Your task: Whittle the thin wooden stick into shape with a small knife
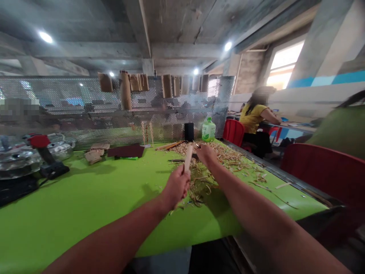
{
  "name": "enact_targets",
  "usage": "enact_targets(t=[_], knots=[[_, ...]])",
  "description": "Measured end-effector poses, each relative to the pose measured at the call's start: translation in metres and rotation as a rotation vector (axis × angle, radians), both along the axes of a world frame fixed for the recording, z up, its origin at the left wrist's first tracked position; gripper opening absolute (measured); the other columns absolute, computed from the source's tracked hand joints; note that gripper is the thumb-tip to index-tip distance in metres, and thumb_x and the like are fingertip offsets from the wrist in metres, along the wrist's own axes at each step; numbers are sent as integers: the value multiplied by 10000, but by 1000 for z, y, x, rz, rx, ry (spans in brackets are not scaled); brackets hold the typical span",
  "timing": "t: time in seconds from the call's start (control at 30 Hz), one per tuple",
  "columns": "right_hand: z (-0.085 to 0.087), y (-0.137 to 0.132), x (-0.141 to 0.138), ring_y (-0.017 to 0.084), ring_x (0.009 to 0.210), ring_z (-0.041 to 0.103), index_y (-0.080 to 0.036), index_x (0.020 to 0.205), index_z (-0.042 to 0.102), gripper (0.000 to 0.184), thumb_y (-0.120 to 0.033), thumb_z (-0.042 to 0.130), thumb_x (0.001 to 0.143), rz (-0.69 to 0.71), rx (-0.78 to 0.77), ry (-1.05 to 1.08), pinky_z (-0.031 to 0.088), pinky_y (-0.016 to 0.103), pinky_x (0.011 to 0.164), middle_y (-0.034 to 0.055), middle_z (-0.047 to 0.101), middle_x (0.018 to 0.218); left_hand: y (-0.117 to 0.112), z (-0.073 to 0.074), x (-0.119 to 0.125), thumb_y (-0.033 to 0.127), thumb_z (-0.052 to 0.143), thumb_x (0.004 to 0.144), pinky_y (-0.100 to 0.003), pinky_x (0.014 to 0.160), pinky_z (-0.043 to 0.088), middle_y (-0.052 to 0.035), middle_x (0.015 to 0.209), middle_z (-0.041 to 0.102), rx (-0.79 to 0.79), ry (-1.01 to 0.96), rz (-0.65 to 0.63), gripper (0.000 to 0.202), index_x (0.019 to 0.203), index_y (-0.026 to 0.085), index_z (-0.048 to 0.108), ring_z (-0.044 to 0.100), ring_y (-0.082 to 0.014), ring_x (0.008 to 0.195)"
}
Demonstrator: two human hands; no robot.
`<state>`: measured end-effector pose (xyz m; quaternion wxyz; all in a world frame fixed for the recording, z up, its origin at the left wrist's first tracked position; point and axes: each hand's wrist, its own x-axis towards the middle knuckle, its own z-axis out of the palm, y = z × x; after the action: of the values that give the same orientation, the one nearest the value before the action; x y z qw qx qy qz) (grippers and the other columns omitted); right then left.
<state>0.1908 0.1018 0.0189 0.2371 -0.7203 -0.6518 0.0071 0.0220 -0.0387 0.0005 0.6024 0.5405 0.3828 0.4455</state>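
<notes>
My left hand (176, 186) is wrapped around the lower part of a pale wooden stick (188, 158), which points up and away from me. Just right of the stick's upper end, my right hand (207, 155) is closed on a small metal-tipped tool (197, 145); most of it is hidden by the fingers, and its exact kind cannot be made out. Curled wood shavings (234, 158) lie under and around both hands. A dark, thin-ended tool (176, 160) rests on the table behind the stick.
The green table (99, 205) carries a green-labelled bottle (208, 130), a black box (189, 132), brown sheets (125, 151) and a red-and-black power tool (42, 152). A perforated metal screen (171, 110) stands behind. Red chairs (322, 171) and seated people are on the right.
</notes>
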Motion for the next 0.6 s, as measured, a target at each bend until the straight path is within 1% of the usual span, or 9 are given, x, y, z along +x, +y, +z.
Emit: enact_targets(t=[0.03,0.1,0.17,0.23,0.3,0.4,0.5,0.6], knots=[[-2,1,-5,247,940,676,-166,1152,699,383,-312,414,943,-3,27,19,461,286,738,155,726,1042,9,0,-6,334,521,884,-178,353,235,81,534,418,-25,-5,52,153,948,195,515,295,-54,363],[-6,0,-18,237,934,669,-203,1148,704,372,-313,419,937,38,96,42,452,280,748,122,731,1048,26,-2,-18,325,495,889,-171,346,241,79,514,408,-63,-42,122,138,839,197,476,309,-53,351],[-10,-5,-31,226,943,660,-239,1171,697,363,-308,446,918,124,135,34,444,266,762,89,734,1057,39,-4,-25,309,481,888,-169,340,251,78,522,412,-75,-93,160,141,804,201,448,318,-51,341],[-12,-14,-42,216,948,655,-261,1190,688,368,-295,462,902,208,145,-1,433,250,763,69,735,1060,46,-6,-27,294,492,880,-167,330,249,78,556,422,-60,-121,186,129,805,203,441,317,-44,333],[-13,-23,-49,206,933,656,-260,1158,700,358,-278,457,896,272,127,-63,419,239,750,66,739,1029,48,-7,-25,297,529,867,-166,321,247,73,606,438,-26,-115,204,134,812,203,450,330,-36,338],[-13,-33,-55,202,901,656,-236,1048,724,323,-278,439,902,312,85,-177,400,238,728,81,741,973,46,-6,-23,310,567,855,-164,312,250,60,682,463,32,-88,224,139,834,200,485,358,-27,355],[-13,-36,-59,199,863,657,-231,985,721,315,-286,419,916,307,90,-247,391,245,701,82,740,938,42,-3,-21,297,562,859,-159,311,240,55,709,466,40,-67,238,115,859,195,508,359,-22,367],[-13,-34,-60,195,838,658,-221,965,714,317,-271,403,927,283,115,-272,390,250,694,81,737,927,35,1,-18,305,566,858,-156,322,223,66,670,434,19,-82,235,127,852,193,508,327,-21,367]])
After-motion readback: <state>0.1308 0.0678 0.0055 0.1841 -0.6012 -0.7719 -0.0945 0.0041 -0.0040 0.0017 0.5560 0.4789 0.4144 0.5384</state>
